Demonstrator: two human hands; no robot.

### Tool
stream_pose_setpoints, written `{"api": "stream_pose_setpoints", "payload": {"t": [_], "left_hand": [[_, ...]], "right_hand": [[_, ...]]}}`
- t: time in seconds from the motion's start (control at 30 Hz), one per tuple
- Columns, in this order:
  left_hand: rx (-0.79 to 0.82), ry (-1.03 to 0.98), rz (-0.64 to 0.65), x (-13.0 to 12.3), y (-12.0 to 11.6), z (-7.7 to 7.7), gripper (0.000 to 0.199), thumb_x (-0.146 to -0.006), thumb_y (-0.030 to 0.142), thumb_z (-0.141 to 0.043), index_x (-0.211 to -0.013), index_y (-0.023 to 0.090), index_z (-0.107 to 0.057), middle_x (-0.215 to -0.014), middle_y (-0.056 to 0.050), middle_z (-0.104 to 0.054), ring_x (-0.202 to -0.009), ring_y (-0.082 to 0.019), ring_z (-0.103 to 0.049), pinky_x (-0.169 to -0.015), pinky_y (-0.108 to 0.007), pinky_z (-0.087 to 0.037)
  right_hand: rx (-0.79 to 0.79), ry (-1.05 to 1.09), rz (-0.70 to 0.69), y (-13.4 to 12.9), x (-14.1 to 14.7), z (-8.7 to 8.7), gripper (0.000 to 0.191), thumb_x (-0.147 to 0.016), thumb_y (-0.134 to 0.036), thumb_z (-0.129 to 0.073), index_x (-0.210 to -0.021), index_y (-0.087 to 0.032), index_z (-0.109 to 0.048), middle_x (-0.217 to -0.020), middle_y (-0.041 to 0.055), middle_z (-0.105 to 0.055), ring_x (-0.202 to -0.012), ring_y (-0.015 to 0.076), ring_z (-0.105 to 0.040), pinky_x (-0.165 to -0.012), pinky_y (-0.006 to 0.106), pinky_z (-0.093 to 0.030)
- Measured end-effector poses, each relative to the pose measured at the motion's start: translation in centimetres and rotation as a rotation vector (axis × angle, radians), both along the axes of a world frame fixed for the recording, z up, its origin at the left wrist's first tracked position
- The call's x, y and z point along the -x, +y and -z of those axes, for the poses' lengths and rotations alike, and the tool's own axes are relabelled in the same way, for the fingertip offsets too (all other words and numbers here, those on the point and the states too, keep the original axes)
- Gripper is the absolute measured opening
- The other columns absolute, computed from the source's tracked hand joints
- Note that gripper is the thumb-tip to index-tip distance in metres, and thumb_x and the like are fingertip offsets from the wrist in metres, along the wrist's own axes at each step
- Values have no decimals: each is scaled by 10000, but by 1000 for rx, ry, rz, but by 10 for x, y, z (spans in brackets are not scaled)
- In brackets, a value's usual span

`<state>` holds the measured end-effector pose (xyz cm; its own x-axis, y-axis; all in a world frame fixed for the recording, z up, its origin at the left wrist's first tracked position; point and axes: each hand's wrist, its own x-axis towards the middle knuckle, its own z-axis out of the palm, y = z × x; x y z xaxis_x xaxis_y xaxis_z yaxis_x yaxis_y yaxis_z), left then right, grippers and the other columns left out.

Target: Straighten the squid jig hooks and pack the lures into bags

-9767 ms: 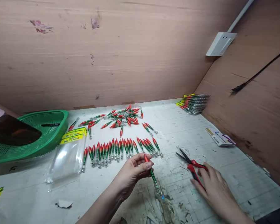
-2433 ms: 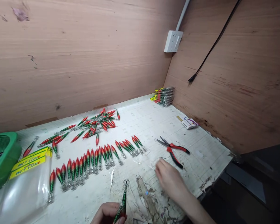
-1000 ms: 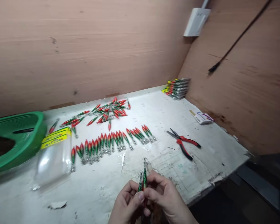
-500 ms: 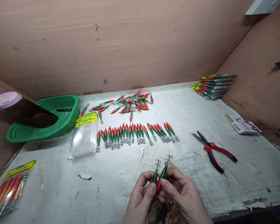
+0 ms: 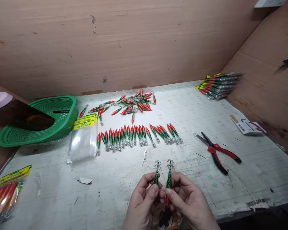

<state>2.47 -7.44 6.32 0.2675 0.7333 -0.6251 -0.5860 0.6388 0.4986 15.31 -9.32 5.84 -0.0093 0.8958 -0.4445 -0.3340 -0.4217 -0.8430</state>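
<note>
Near the front edge, my left hand (image 5: 145, 195) pinches a green fishing lure (image 5: 156, 175) between thumb and fingers, its hooks pointing up and its lower part hidden. Beside it, my right hand (image 5: 186, 195) grips a red and green fishing lure (image 5: 169, 179), hooks also up and red tip down. The two lures stand apart, roughly upright. Beyond my hands, a row of red and green lures (image 5: 127, 135) lies side by side on the white worktop (image 5: 105, 204). Farther back is a loose heap of similar lures (image 5: 136, 103).
Red-handled pliers (image 5: 217, 153) lie open at right. Clear bags (image 5: 83, 143) with yellow headers lie left, by a green basket (image 5: 73, 118) holding a dark bottle (image 5: 26, 118). Packed lures sit in a stack (image 5: 220, 86) at back right and a packet (image 5: 8, 198) at front left.
My hands have parted slightly, so the two lures, close together before, now stand separate and straighter. The whole view has shifted a little.
</note>
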Motion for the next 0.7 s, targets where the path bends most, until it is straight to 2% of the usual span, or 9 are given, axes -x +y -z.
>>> {"api": "stream_pose_setpoints", "payload": {"t": [0.23,0.37,0.43,0.5,0.57,0.63,0.7], "left_hand": [[-15,8,14,-5,2,-3,421,-573,330,-894,-881,191,-644,-744,21,-623,-584,-75,-568,-591,-219,-482],[-29,33,-2,-9,3,-2,433,-565,335,-896,-880,179,-643,-735,14,-625,-573,-75,-562,-573,-205,-474],[-63,108,-5,-3,5,0,410,-596,357,-875,-878,178,-637,-745,5,-634,-530,-61,-516,-490,-176,-412],[-125,268,9,13,11,3,366,-654,401,-829,-880,175,-651,-725,3,-636,-494,-53,-457,-437,-164,-340],[-215,502,22,38,20,5,361,-678,440,-800,-880,163,-687,-646,15,-603,-511,-71,-444,-469,-179,-358],[-333,726,-7,67,31,5,400,-623,443,-833,-867,150,-711,-662,9,-610,-553,-89,-456,-515,-202,-386],[-357,848,-80,91,41,0,499,-584,470,-845,-948,161,-699,-713,-6,-654,-562,-99,-452,-513,-210,-381]], "right_hand": [[-14,16,-8,-2,0,4,381,-740,-487,-762,-772,-200,-513,-620,-41,-563,-488,58,-482,-421,163,-337],[-23,0,33,-3,4,7,389,-732,-509,-755,-766,-205,-515,-651,-30,-571,-558,97,-556,-514,203,-444],[-52,-124,72,-2,-5,9,365,-742,-509,-741,-777,-204,-543,-675,-19,-576,-610,123,-580,-556,226,-477],[-118,-373,113,4,-27,9,333,-760,-510,-716,-810,-204,-595,-709,5,-604,-658,150,-589,-580,245,-495],[-196,-654,176,17,-62,8,344,-759,-530,-699,-841,-200,-642,-769,43,-648,-710,182,-605,-612,273,-511],[-237,-856,230,39,-101,3,394,-770,-569,-662,-865,-187,-658,-847,74,-676,-770,207,-624,-645,292,-518],[-211,-984,121,70,-133,-4,426,-843,-588,-559,-876,-173,-646,-833,66,-668,-753,195,-625,-601,278,-508]]}}
